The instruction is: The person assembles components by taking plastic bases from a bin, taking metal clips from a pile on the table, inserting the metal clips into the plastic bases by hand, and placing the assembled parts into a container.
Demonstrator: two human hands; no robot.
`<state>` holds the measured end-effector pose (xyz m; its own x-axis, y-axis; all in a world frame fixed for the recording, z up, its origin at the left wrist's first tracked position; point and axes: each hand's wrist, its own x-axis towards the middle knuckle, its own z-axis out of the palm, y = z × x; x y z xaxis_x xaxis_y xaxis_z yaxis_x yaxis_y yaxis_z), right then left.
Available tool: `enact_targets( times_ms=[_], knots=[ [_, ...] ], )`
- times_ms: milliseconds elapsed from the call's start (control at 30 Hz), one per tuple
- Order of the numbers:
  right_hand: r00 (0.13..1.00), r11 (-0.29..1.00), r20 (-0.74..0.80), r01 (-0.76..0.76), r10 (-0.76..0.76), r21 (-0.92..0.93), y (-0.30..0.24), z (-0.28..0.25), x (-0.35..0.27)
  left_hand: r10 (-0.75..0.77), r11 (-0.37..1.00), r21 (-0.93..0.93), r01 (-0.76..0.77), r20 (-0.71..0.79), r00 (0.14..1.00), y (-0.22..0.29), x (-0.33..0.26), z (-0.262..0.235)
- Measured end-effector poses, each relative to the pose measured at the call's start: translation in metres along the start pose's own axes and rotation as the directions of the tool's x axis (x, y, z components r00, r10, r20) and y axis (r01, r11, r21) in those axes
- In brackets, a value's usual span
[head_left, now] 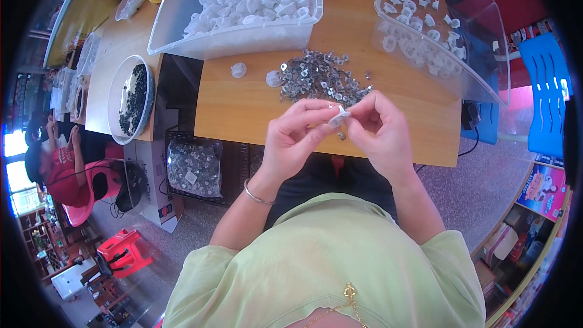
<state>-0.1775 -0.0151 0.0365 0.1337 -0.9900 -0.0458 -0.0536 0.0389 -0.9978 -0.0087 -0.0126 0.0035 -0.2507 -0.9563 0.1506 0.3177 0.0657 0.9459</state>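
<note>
Between both hands, above the table's near edge, is a small white plastic fitting (338, 119). My left hand (297, 136) pinches it from one side, fingers bent. From the other side, my right hand (379, 130) closes its thumb and forefinger at the fitting; whether a metal piece is also in that pinch is hidden. Just beyond my fingers lies a loose heap of small shiny metal parts (322, 76). At the heap's left edge sits one white fitting (274, 78), and another white fitting (238, 70) rests farther left on the wood.
A clear bin (243, 39) full of white fittings stands at the back left; a second clear bin (480, 85) holding fewer is at the right. A white bowl (115, 109) of dark pieces sits on the left table. Below it are a bagged crate (194, 167) and a seated person (64, 170).
</note>
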Motion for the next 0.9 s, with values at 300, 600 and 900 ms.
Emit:
enact_targets(
  times_ms=[300,600,900],
  knots=[
    [1.0,0.997,-0.027,0.006,-0.004,0.078,0.003,-0.005,0.005,-0.009,0.999,-0.052,0.008,-0.02,1.0,-0.003,0.012,0.006],
    [0.99,0.969,-0.122,0.044,-0.076,-0.241,0.011,-0.002,0.002,0.135,0.965,0.229,-0.13,-0.006,0.991,0.004,0.004,0.007],
    [0.998,0.993,-0.039,0.041,-0.046,-0.109,0.011,0.01,0.003,0.153,0.982,0.127,-0.14,-0.102,0.983,-0.016,-0.001,0.0]
  ],
)
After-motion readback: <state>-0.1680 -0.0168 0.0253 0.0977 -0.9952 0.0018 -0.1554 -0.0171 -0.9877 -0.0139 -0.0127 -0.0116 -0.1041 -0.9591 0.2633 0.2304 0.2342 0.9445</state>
